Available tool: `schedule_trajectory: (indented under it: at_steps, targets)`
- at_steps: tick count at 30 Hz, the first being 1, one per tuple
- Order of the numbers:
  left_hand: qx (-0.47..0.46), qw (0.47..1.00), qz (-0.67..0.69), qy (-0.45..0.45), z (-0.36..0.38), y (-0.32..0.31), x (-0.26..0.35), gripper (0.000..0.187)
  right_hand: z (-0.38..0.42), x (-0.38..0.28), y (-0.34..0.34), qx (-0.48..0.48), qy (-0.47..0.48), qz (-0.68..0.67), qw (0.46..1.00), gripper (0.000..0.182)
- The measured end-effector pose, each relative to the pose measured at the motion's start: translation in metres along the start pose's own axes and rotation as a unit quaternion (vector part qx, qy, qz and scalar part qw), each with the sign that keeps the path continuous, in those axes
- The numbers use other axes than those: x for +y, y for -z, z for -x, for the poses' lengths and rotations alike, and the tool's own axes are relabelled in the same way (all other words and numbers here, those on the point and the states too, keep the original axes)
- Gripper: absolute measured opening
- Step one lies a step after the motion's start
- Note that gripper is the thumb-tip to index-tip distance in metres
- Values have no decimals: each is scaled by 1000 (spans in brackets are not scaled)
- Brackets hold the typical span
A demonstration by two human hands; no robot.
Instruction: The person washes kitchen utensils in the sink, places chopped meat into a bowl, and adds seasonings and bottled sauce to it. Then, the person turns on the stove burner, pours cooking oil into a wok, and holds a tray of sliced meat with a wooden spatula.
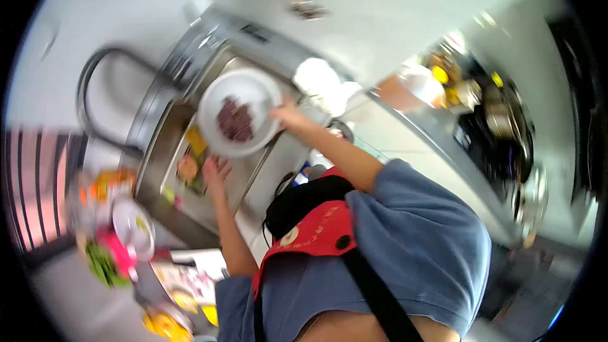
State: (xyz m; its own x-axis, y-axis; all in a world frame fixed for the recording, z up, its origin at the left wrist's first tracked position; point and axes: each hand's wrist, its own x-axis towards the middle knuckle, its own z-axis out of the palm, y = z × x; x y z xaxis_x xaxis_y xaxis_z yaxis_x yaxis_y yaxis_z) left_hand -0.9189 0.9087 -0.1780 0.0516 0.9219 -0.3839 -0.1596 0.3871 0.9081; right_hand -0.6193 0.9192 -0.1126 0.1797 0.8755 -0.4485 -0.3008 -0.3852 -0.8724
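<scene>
A white bowl (265, 98) with dark reddish-brown pieces (235, 119) in it is over the metal sink (237, 180). My right hand (288, 114) grips the bowl's rim on its right side. Just below the bowl, over the sink, my left hand (215, 170) has its fingers spread and holds nothing. Left of that hand, in the sink, lie a yellow item (196, 141) and a round pinkish item (187, 168), both blurred.
A black curved faucet (82, 88) arches at the sink's left. White plate (134, 225), green leaves (103, 263), and a board (187, 278) with cut food stand at lower left. A stove with a pan (503, 117) is at right.
</scene>
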Motion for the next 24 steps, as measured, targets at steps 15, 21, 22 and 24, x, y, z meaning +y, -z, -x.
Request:
schedule_trajectory:
  at_steps: [15,21,22,24]
  targets:
    - [9,999,5,38,-8,-11,43,44,119,-50,19,68,375,422,823,38]
    - [2,997,66,31,-17,-76,35,33,238,-93,174,375,317,303,817,12]
    - [-17,998,60,27,-16,-88,33,33,241,-96,215,413,329,307,792,11]
    - [-20,997,55,41,-22,-108,20,30,233,-115,291,459,318,296,775,13]
